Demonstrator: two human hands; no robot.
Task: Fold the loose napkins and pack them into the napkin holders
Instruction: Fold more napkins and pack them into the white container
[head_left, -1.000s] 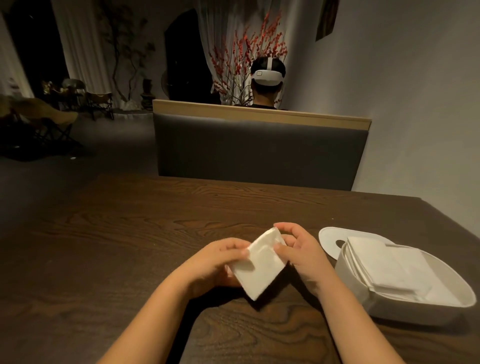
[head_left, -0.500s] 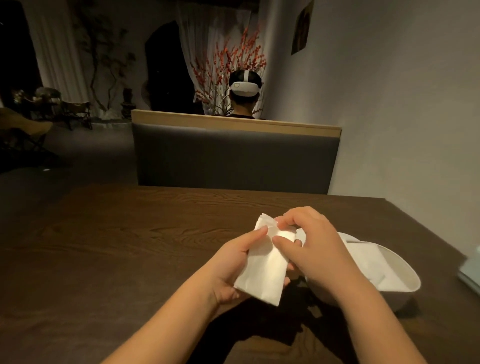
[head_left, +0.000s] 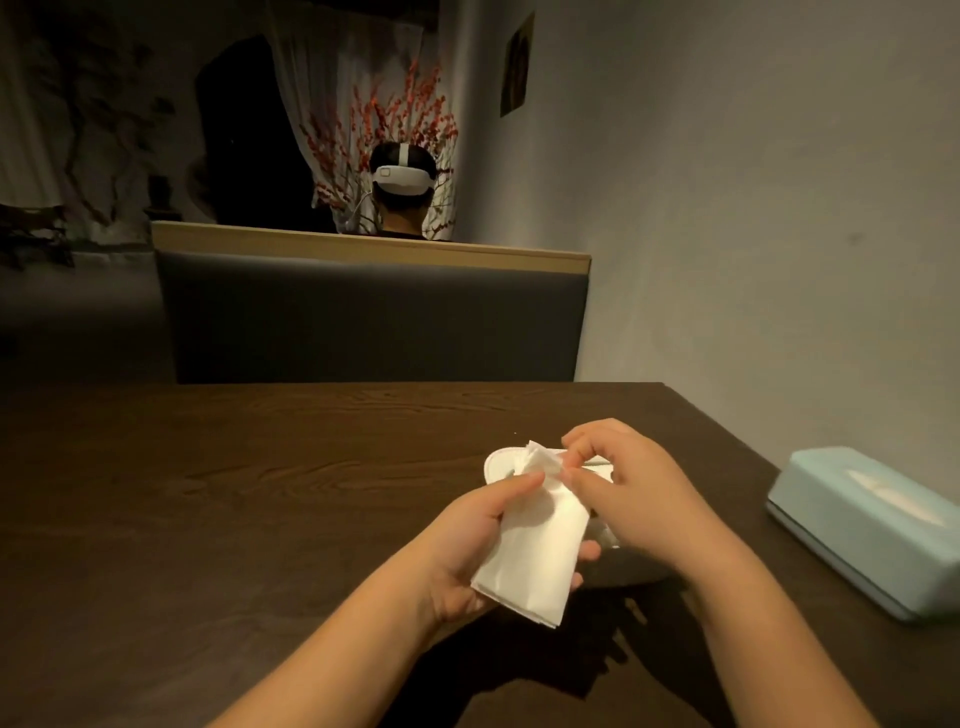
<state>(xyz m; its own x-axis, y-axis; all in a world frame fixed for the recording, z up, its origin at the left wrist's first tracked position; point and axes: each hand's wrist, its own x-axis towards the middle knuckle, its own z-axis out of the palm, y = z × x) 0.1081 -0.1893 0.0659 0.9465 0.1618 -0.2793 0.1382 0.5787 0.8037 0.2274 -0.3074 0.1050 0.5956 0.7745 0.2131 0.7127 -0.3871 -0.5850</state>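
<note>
A folded white napkin (head_left: 535, 556) is held upright above the dark wooden table (head_left: 234, 509). My left hand (head_left: 467, 540) grips its lower part, thumb on the front and fingers behind. My right hand (head_left: 623, 488) pinches the napkin's upper corner with thumb and forefinger. The white napkin holder (head_left: 501, 462) lies behind both hands; only its far left rim and a bit of its lid show, the rest is hidden.
A pale blue tissue box (head_left: 862, 530) sits at the table's right side near the grey wall. Across the table stands a dark padded bench back (head_left: 374, 322), and a person wearing a white headset (head_left: 402, 182) sits behind it, facing away.
The view has swung right, bringing the blue tissue box into sight. The napkin now stands more upright, my right hand has shifted to its top corner, and my hands cover most of the holder.
</note>
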